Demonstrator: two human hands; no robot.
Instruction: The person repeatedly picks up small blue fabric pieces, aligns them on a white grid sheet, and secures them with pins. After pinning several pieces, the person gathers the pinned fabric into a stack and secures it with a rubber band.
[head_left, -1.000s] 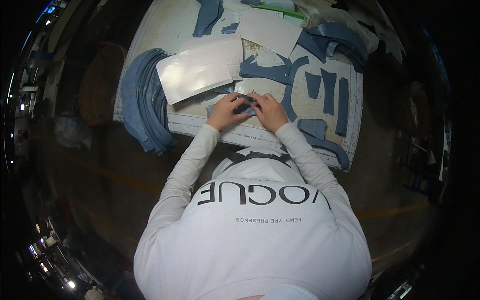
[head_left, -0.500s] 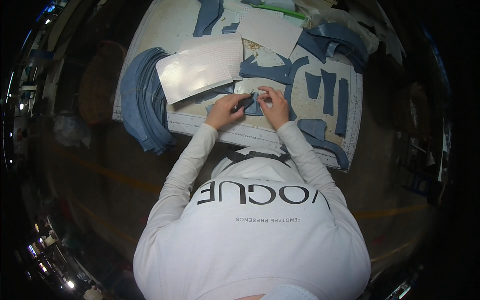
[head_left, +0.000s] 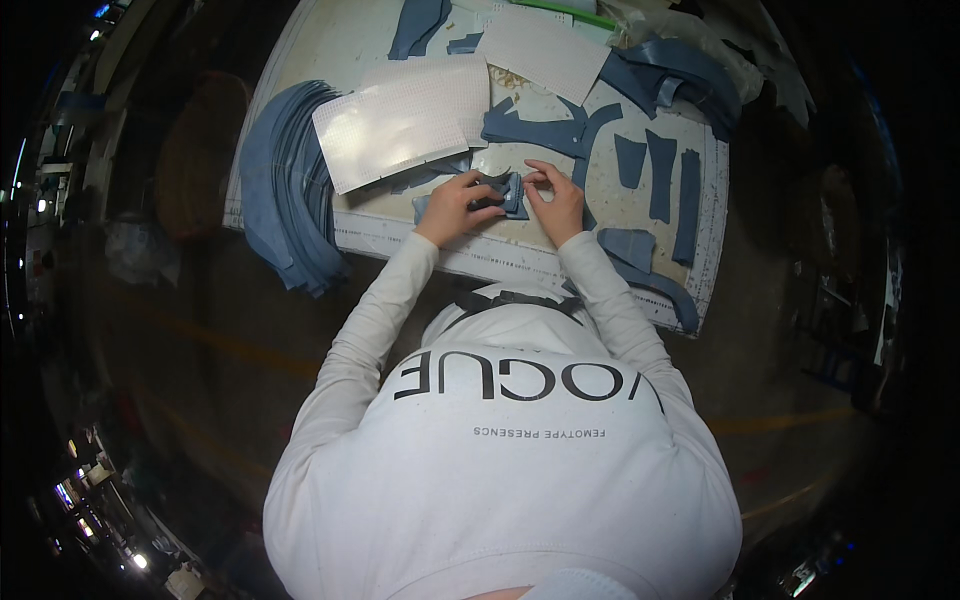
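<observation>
A small stack of blue cut pieces (head_left: 515, 200), leather-like, lies on the table between my hands. My left hand (head_left: 460, 210) is closed around a dark, limp piece (head_left: 494, 181) at the stack's left side; its fingers cover part of it. To the right of the stack, my right hand (head_left: 560, 207) has thumb and fingertips drawn together in a pinch near the edge. Whatever lies between those fingertips is too small to make out. Partly under the white sheet (head_left: 400, 125) at the left are more blue pieces (head_left: 421, 208).
A thick curved bundle of blue strips (head_left: 288, 190) hangs over the table's left edge. Flat blue pieces (head_left: 660, 175) lie at the right, with a folded blue heap (head_left: 670, 75) behind them. Another white sheet (head_left: 545, 50) and a green strip (head_left: 570, 12) lie at the back.
My left hand has shifted slightly, and its fingers sit differently over the dark piece. My right fingertips have moved a little right, off the top of the stack. The view has tilted slightly.
</observation>
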